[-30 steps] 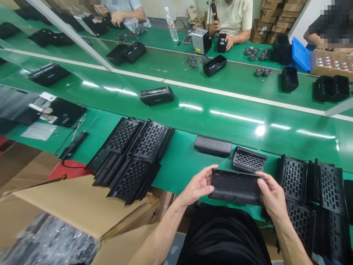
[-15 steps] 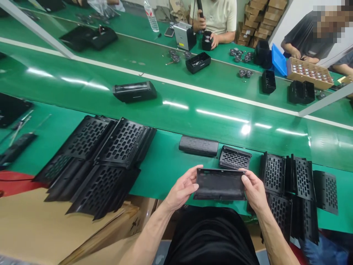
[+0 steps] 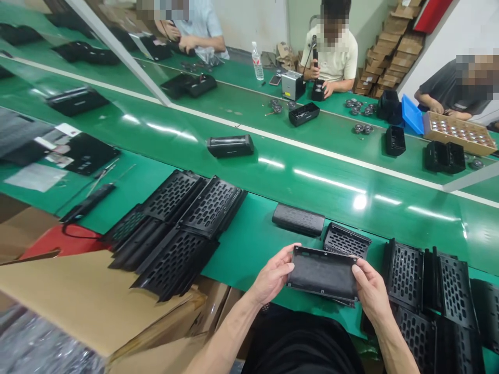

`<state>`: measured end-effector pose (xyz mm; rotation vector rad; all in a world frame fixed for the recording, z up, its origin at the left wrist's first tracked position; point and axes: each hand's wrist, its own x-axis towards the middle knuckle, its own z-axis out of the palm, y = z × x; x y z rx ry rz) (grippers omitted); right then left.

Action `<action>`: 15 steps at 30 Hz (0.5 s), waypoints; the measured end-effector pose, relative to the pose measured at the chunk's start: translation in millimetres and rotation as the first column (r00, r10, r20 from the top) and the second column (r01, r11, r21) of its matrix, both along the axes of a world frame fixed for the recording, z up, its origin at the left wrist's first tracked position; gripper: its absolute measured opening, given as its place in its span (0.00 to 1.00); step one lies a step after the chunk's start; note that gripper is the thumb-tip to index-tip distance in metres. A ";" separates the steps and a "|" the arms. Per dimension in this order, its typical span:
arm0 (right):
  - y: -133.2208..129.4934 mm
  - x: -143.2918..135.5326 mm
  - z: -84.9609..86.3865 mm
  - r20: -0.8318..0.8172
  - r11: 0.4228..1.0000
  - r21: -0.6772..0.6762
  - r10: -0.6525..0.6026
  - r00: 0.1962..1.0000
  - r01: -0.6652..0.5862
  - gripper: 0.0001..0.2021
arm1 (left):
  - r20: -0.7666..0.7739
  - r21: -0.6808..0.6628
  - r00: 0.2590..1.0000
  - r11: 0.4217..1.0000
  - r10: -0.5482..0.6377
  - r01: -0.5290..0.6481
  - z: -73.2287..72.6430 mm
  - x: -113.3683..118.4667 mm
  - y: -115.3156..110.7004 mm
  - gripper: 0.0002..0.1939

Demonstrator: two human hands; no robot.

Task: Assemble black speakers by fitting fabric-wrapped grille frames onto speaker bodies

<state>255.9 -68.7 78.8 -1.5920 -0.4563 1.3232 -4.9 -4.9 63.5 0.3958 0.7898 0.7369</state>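
A black rectangular plastic cover panel point(image 3: 323, 274), its hollow inner side toward me, is held between both hands over the near edge of the green table. My left hand point(image 3: 275, 272) pinches its left end between thumb and fingers. At the right end, my right hand point(image 3: 370, 283) grips with the thumb over the rim. Just behind it lie a slotted black grille point(image 3: 348, 240) and a curved black panel point(image 3: 298, 219), textured side up. Stacked slotted grilles point(image 3: 407, 270) stand beside my right hand; more grille stacks point(image 3: 210, 205) lie to the left.
Beyond the table runs a green conveyor point(image 3: 273, 179) with a black speaker housing point(image 3: 231, 146) on it. An electric screwdriver point(image 3: 88, 202) rests at left. An open cardboard box point(image 3: 58, 291) sits below the table edge. Several people work across the line.
My view has swung left, so the scene sits further right and another person shows at upper left. The panel stays in both hands, its right end tipped slightly lower in the picture.
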 end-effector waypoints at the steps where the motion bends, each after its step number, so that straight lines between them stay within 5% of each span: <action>1: 1.3 -1.4 0.3 0.016 1.000 -0.006 0.003 1.000 -0.003 0.23 | 0.003 0.000 1.000 1.000 0.007 -0.007 -0.1 -1.9 -0.1 0.29; 11: 15.5 -20.4 -9.0 0.116 0.999 -0.018 0.039 0.993 -0.037 0.25 | -0.024 0.061 0.997 0.996 0.069 -0.067 -1.3 -26.9 0.1 0.30; 15: 24.5 -34.2 -6.0 0.076 0.999 0.039 0.016 0.997 -0.019 0.23 | 0.077 0.033 0.986 0.988 0.149 -0.152 4.3 -45.6 0.5 0.29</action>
